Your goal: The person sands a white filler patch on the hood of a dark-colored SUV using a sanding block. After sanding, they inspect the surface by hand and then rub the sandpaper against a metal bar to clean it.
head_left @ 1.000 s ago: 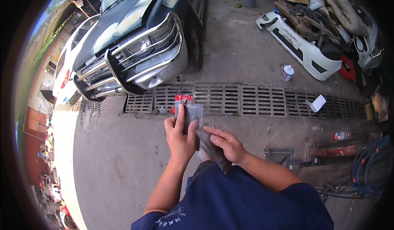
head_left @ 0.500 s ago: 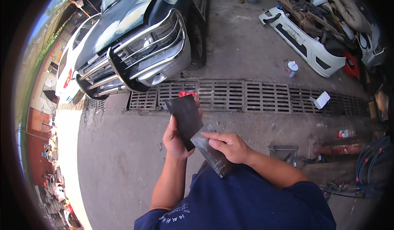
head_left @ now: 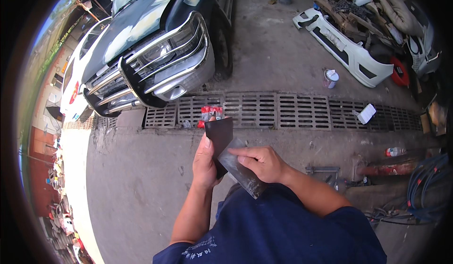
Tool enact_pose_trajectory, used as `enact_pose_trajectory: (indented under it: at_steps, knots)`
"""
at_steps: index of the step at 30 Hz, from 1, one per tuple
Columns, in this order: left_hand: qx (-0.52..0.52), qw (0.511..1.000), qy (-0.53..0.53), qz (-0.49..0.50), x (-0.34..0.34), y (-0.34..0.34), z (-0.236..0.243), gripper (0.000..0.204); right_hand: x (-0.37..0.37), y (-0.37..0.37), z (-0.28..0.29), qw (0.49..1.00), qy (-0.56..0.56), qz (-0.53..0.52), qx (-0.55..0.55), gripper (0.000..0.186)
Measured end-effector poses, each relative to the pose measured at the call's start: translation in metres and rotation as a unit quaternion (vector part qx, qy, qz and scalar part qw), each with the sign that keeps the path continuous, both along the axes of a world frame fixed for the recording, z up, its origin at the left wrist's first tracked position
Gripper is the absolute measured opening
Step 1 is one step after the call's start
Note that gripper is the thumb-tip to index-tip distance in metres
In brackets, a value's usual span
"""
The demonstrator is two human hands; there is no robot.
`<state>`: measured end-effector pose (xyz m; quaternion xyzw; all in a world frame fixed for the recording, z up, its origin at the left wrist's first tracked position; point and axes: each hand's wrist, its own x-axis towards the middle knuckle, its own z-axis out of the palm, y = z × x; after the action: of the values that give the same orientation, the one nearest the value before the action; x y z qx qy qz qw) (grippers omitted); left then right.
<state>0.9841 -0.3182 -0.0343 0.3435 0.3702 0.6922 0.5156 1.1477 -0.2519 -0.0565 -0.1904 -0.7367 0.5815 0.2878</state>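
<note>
My left hand (head_left: 204, 167) is closed around the edge of a dark, flat rectangular plate (head_left: 219, 134), thumb on the near side and fingers mostly hidden behind it. My right hand (head_left: 265, 164) grips a grey, smeared, thin flat spreader (head_left: 239, 172), its index finger stretched along the face and its thumb on top. The spreader's upper end overlaps the lower right side of the dark plate; whether they touch, I cannot tell. Both are held in front of my dark blue shirt (head_left: 278, 226).
A dark pickup (head_left: 155, 23) with pale filler patches and a chrome bull bar (head_left: 141, 70) stands ahead. A drain grate (head_left: 302, 111) crosses the floor, with a red packet (head_left: 212, 111) on it. At right are a white bumper (head_left: 342, 47), a can (head_left: 331, 78) and coiled hoses (head_left: 427, 184).
The dark plate has turned more edge-on and shifted slightly right and down in my left hand. My right hand has moved the spreader a little up and left.
</note>
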Motion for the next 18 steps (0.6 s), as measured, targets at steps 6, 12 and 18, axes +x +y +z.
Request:
enact_pose_trajectory:
  at_steps: [6,12,18]
  knots:
    - [0.015,0.993,-0.092,-0.073,0.002,-0.002,0.006,0.069,-0.007,0.03,0.018,0.993,0.071,-0.03,0.093,0.03]
    - [-0.076,0.989,-0.03,-0.126,-0.008,-0.014,0.001,0.072,-0.002,0.035,0.012,0.989,0.081,-0.016,0.12,0.03]
    - [-0.069,0.993,-0.033,-0.088,-0.004,-0.013,0.018,0.073,0.004,0.031,0.011,0.992,0.034,-0.019,0.121,0.028]
